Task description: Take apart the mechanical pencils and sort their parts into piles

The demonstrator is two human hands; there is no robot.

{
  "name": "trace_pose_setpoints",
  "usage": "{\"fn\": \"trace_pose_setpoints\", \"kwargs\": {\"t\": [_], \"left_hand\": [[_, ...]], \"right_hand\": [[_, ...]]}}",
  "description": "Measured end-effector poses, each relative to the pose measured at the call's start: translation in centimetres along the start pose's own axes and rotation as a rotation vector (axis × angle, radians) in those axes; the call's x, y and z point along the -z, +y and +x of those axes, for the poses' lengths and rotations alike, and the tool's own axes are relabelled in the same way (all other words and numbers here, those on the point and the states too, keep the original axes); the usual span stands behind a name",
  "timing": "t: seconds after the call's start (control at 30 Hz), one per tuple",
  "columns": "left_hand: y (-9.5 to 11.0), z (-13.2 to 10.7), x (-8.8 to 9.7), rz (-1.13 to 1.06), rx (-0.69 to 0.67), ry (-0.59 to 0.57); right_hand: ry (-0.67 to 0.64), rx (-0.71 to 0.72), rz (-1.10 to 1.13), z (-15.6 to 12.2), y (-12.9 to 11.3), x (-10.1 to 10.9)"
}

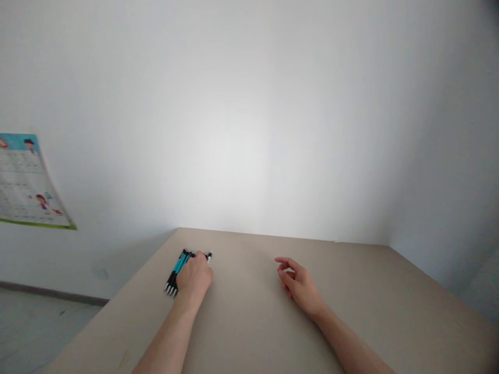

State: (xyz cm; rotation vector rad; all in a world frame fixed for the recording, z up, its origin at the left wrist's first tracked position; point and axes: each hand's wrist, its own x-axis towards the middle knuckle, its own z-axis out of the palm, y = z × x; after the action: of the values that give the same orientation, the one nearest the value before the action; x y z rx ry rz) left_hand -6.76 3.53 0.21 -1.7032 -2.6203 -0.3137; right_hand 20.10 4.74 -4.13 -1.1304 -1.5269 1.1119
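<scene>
On the left part of the table lies a row of several pens (180,265), turquoise and black with pale tips, side by side and slanting. My left hand (194,275) reaches over the right side of this row with its fingers curled down. A pen with a white section (209,257) sticks out beyond its knuckles, seemingly in its grasp; the fingertips are hidden beneath the hand. Farther right, my right hand (300,286) hovers over or rests on the tabletop, holding nothing. Its fingers are loosely bent and apart, with the index finger pointing left.
A beige table (249,322) stretches below both hands, its far edge against a pale wall (249,130). Another wall (463,208) rises along the right side. A poster with cartoon figures (31,182) hangs at the left, above a grey floor (39,327).
</scene>
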Motion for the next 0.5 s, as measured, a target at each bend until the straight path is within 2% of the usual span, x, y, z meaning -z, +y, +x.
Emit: {"fn": "trace_pose_setpoints", "kwargs": {"t": [0.17, 0.3, 0.4, 0.5], "left_hand": [[0.5, -0.5, -0.2, 0.038, 0.051, 0.123], [0.4, -0.2, -1.5, 0.099, 0.144, 0.255], [0.1, 0.6, -3.0, 0.110, 0.242, 0.185], [-0.2, 1.1, -3.9, 0.132, 0.269, 0.118]], "right_hand": [[0.002, -0.003, -0.013, 0.0, 0.3, 0.0], [0.002, -0.011, -0.020, 0.1, 0.4, 0.1], [0.000, -0.002, -0.029, 0.1, 0.6, 0.1], [-0.001, -0.006, -0.039, 0.1, 0.5, 0.1]]}}
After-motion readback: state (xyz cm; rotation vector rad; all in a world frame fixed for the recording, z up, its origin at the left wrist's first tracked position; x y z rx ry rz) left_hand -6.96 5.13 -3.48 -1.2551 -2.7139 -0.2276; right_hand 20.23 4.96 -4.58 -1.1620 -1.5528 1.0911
